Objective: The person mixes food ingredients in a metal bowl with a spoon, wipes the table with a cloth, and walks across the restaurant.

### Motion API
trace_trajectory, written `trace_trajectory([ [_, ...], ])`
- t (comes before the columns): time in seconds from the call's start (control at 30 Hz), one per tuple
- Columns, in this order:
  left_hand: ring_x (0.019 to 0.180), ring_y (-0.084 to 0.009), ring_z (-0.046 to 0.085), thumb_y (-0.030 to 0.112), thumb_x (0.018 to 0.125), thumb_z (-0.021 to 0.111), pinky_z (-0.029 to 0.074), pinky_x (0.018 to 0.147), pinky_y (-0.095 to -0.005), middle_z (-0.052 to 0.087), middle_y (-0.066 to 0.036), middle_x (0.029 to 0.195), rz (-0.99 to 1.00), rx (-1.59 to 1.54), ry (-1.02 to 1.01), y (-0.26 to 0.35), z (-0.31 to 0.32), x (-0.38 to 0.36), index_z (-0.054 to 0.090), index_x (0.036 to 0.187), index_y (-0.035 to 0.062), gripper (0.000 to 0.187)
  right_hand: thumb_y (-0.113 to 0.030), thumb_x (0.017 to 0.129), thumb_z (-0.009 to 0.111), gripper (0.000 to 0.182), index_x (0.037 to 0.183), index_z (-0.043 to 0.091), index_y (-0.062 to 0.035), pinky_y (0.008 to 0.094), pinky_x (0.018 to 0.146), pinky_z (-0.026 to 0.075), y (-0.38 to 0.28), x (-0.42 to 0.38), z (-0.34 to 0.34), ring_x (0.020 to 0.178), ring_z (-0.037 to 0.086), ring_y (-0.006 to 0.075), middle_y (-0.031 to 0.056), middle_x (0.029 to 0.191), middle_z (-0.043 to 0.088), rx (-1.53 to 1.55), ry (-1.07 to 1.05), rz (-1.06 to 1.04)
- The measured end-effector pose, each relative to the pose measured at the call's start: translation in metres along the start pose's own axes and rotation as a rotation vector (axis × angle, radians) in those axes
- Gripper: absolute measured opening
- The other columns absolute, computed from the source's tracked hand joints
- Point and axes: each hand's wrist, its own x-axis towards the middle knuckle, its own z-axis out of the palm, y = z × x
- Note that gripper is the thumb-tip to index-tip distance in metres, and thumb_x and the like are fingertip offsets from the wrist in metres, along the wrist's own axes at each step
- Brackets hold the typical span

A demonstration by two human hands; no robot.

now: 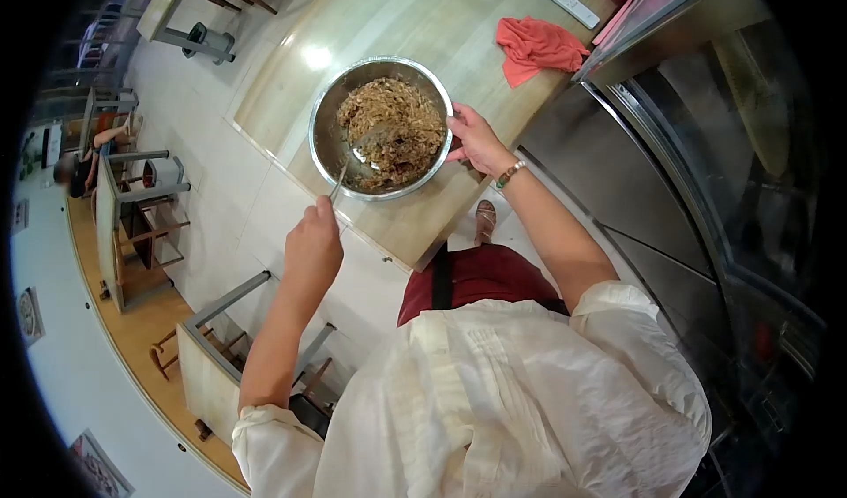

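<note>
A round metal mixing bowl (326, 149) sits at the near corner of the table, holding a brown, shredded-looking food mixture (393, 119) with a darker patch towards the near side. My left hand (314, 244) is closed around the thin handle of a metal spoon (340, 180), which reaches over the rim into the mixture. The spoon's far end is partly buried in the food. On the other side, my right hand (476, 142), with a beaded bracelet at the wrist, grips the bowl's rim.
On the pale table (415, 17) lie a crumpled orange cloth (536, 48) and a white remote control (565, 2). A dark glass-fronted cabinet (653, 163) stands at the right. Tables and stools line the left, where a person (88, 163) sits farther off.
</note>
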Motion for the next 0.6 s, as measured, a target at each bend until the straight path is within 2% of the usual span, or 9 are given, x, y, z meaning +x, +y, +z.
trace_trajectory([
  [0.03,0.071,-0.0380,0.059,0.005,0.082,0.043,0.049,0.062,-0.0432,0.057,-0.022,0.076,-0.139,-0.081,-0.089,-0.001,-0.003,0.000,0.047,0.105,-0.0033,0.025,-0.011,0.089,0.044,0.027,0.115,0.043,-0.0038,0.0320,0.056,0.056,0.009,0.006,-0.001,0.075,0.057,0.0145,0.0056,0.089,0.053,-0.085,0.092,-0.031],
  [0.13,0.077,-0.0414,0.058,0.010,0.084,0.043,0.046,0.067,-0.0464,0.058,-0.027,0.077,-0.123,-0.307,-0.267,-0.001,0.037,0.025,0.055,0.095,-0.0030,0.021,-0.010,0.087,0.048,0.016,0.099,0.042,-0.0024,0.0322,0.049,0.055,0.013,0.015,-0.006,0.071,0.057,0.0168,0.0077,0.084,0.050,-0.206,0.171,-0.066],
  [0.17,0.080,-0.0414,0.058,0.014,0.085,0.044,0.045,0.069,-0.0479,0.059,-0.027,0.080,-0.115,-0.403,-0.138,-0.005,0.054,0.040,0.057,0.082,-0.0027,0.021,-0.010,0.086,0.049,0.013,0.092,0.040,-0.0024,0.0327,0.046,0.054,0.014,0.016,-0.006,0.069,0.057,0.0177,0.0085,0.082,0.049,-0.238,0.155,-0.075],
  [0.27,0.080,-0.0413,0.057,0.018,0.087,0.043,0.045,0.069,-0.0479,0.060,-0.025,0.082,-0.037,-0.407,-0.007,-0.054,0.086,0.088,0.058,0.081,-0.0009,0.024,-0.010,0.086,0.049,0.013,0.088,0.039,-0.0031,0.0345,0.044,0.054,0.017,0.018,-0.005,0.064,0.056,0.0172,0.0075,0.080,0.047,-0.332,0.188,-0.046],
  [0.37,0.081,-0.0405,0.057,0.022,0.089,0.044,0.044,0.069,-0.0486,0.060,-0.023,0.082,-0.340,-0.252,-0.136,-0.046,0.045,0.098,0.061,0.089,0.0019,0.026,-0.010,0.086,0.050,0.014,0.085,0.037,-0.0039,0.0349,0.043,0.053,0.022,0.015,-0.004,0.062,0.055,0.0169,0.0072,0.078,0.046,-0.307,0.218,-0.026],
  [0.47,0.081,-0.0395,0.058,0.019,0.087,0.045,0.045,0.070,-0.0487,0.060,-0.024,0.081,-0.361,-0.351,-0.082,-0.017,0.033,0.059,0.061,0.089,0.0029,0.023,-0.010,0.086,0.050,0.016,0.083,0.036,-0.0045,0.0340,0.043,0.053,0.030,0.006,-0.003,0.060,0.054,0.0168,0.0066,0.076,0.045,-0.235,0.252,-0.013],
  [0.53,0.082,-0.0383,0.059,0.015,0.085,0.045,0.046,0.072,-0.0485,0.061,-0.023,0.081,-0.193,-0.382,-0.142,0.012,0.050,0.041,0.062,0.089,0.0048,0.020,-0.009,0.086,0.049,0.015,0.082,0.035,-0.0049,0.0335,0.042,0.053,0.037,-0.003,-0.004,0.060,0.054,0.0164,0.0063,0.074,0.045,-0.158,0.244,-0.034],
  [0.57,0.081,-0.0369,0.060,0.012,0.083,0.044,0.047,0.072,-0.0474,0.062,-0.021,0.080,-0.224,-0.235,-0.305,0.022,0.055,0.050,0.061,0.089,0.0051,0.019,-0.008,0.086,0.048,0.015,0.081,0.035,-0.0051,0.0332,0.042,0.053,0.036,-0.007,-0.002,0.060,0.055,0.0163,0.0061,0.074,0.045,-0.119,0.239,-0.042],
  [0.6,0.081,-0.0369,0.060,0.012,0.083,0.044,0.047,0.072,-0.0474,0.062,-0.021,0.080,-0.218,-0.231,-0.305,0.012,0.058,0.065,0.061,0.089,0.0051,0.019,-0.008,0.087,0.048,0.014,0.081,0.035,-0.0054,0.0330,0.043,0.054,0.036,-0.007,-0.001,0.059,0.055,0.0162,0.0058,0.074,0.045,-0.080,0.235,-0.056],
])
